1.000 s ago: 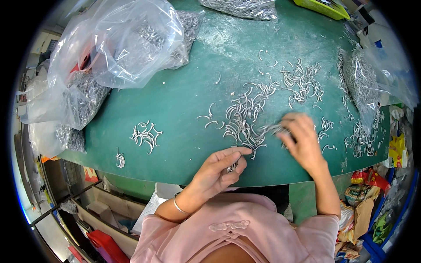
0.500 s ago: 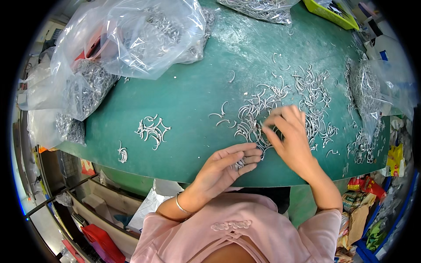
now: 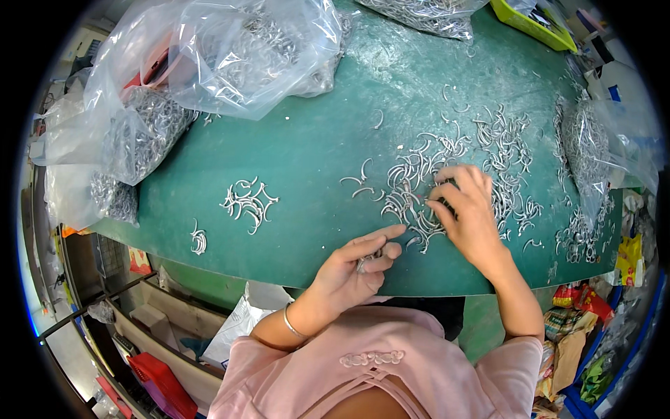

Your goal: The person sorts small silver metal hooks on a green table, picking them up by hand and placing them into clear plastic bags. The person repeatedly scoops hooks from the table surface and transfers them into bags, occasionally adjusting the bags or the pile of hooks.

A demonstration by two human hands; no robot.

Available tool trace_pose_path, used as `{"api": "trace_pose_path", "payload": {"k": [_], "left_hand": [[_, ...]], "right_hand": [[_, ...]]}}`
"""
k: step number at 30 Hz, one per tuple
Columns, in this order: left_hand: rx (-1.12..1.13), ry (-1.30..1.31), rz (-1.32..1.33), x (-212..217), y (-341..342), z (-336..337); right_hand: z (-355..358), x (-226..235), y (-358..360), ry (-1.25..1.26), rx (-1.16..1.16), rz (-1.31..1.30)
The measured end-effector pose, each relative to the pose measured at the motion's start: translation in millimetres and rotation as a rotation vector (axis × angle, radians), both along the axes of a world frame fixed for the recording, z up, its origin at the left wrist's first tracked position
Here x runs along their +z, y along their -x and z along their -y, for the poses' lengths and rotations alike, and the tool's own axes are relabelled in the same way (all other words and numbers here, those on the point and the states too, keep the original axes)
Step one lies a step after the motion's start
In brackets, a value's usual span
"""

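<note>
Small curved silver metal pieces lie in a loose pile on the green table. My left hand is palm up near the table's front edge, its fingers curled around several curved metal pieces. At the near side of the pile, my right hand reaches down with thumb and forefinger pinched together among the pieces. Whether a piece sits between those fingertips is too small to make out. Left of my hands lie a small heap of curved pieces and a smaller stacked cluster.
Clear plastic bags of metal pieces stand at the far left, left, far middle and right. A yellow-green tray sits at the far right. Below the table's left edge is an open drawer.
My left hand has drawn slightly left, its fingers curling more around the pieces. My right hand's thumb and forefinger have come together at the pile. The whole view has shifted slightly.
</note>
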State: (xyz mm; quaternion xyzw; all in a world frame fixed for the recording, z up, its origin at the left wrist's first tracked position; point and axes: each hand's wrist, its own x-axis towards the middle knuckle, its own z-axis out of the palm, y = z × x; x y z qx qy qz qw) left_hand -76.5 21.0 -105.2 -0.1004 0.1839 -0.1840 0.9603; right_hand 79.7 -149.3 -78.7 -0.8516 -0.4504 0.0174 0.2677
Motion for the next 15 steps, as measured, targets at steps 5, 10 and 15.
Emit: {"api": "trace_pose_path", "payload": {"k": [5,10,15], "left_hand": [[0.038,-0.145,-0.222,24,-9,7],[0.049,0.057,0.009,1,-3,8],[0.021,-0.02,0.155,-4,3,2]], "right_hand": [[8,1,0,-0.027,-0.083,0.001],[2,-2,4,0.05,-0.052,0.093],[9,0,0,-0.009,-0.101,0.112]]}}
